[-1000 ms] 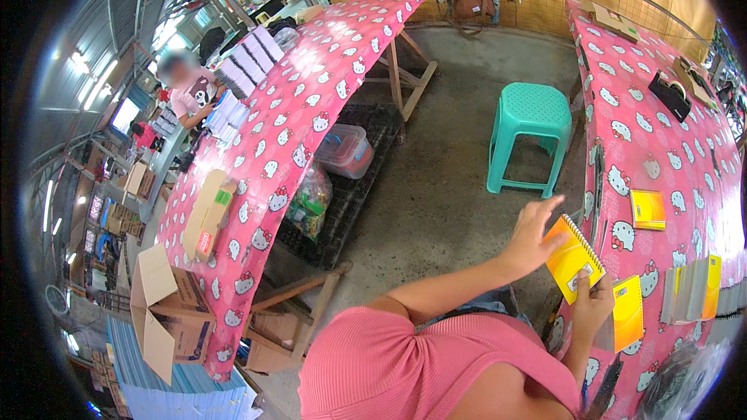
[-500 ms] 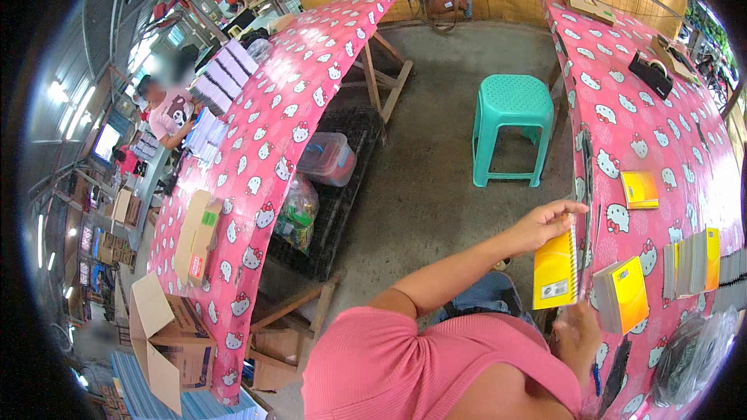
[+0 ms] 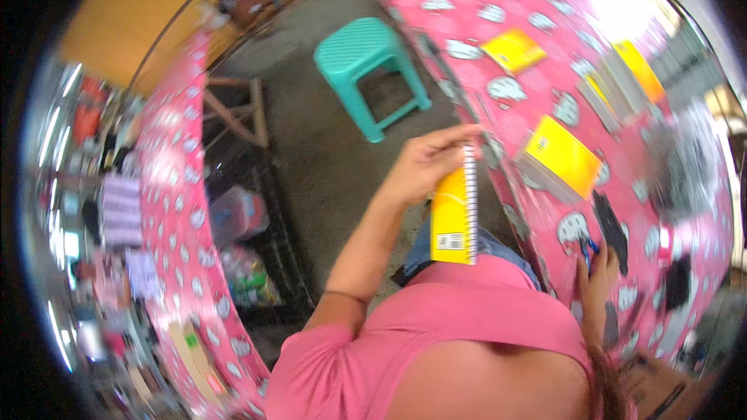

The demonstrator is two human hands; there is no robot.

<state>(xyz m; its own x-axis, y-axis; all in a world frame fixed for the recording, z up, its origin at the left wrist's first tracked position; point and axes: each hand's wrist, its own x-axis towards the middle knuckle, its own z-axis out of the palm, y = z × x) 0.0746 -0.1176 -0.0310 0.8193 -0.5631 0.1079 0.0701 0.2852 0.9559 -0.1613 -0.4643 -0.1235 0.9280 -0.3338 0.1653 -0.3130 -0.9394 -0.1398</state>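
My left hand (image 3: 433,165) grips a yellow spiral-bound notebook (image 3: 451,218) by its top end, fingers closed round it. The notebook hangs upright in front of my chest, its wire coil on the right side and a small label near the bottom. My right hand (image 3: 597,284) is low over the pink patterned table (image 3: 537,245), its fingers closed about a small blue-handled tool (image 3: 589,249); blur hides the tool's exact kind. A dark flat strip (image 3: 610,222) lies just beyond those fingers. Nearby sits a stack of yellow notebooks (image 3: 562,157).
Farther along the table are a smaller yellow notebook pile (image 3: 513,50), a row of standing notebooks (image 3: 622,82) and a clear plastic bag of dark things (image 3: 685,159). A green stool (image 3: 366,50) stands on the floor. Another patterned table (image 3: 175,218) runs along the left.
The view has swung toward the right-hand table. My right hand has left the notebook's lower end and reached the blue-handled tool on the table. My left hand still holds the notebook.
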